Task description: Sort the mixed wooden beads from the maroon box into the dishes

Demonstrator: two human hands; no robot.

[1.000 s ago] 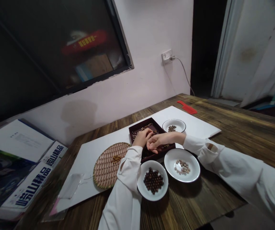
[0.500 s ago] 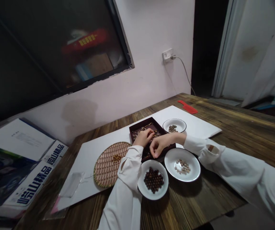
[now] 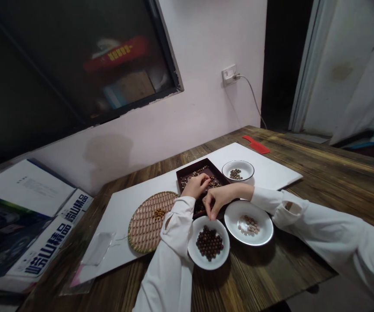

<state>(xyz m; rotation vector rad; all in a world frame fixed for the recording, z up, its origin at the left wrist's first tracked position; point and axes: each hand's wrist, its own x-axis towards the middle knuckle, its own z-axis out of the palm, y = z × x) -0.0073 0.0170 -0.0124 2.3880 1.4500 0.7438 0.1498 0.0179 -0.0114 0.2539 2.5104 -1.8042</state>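
A dark square tray [image 3: 183, 174] of mixed beads sits on a white board [image 3: 265, 171]. My left hand [image 3: 195, 186] rests in the tray with its fingers curled down onto the beads. My right hand [image 3: 215, 201] hovers at the tray's near edge, just above a white bowl [image 3: 195, 255] of dark brown beads, its fingertips pinched together and pointing down. What the pinch holds is too small to see. A second white bowl [image 3: 263, 223] with pale beads stands to the right. A third bowl [image 3: 247, 167] of brownish beads lies behind the tray.
A round woven mat [image 3: 144, 225] with a few tan beads lies left of the tray. A clear plastic bag [image 3: 97, 248] lies on the board's left corner. Stacked boxes [image 3: 37, 225] fill the far left. A red scraper [image 3: 255, 145] lies at the back of the wooden table [image 3: 330, 173].
My right hand has drawn back from the tray toward me and now pinches above the bowl of dark beads. The left hand has stayed in the tray.
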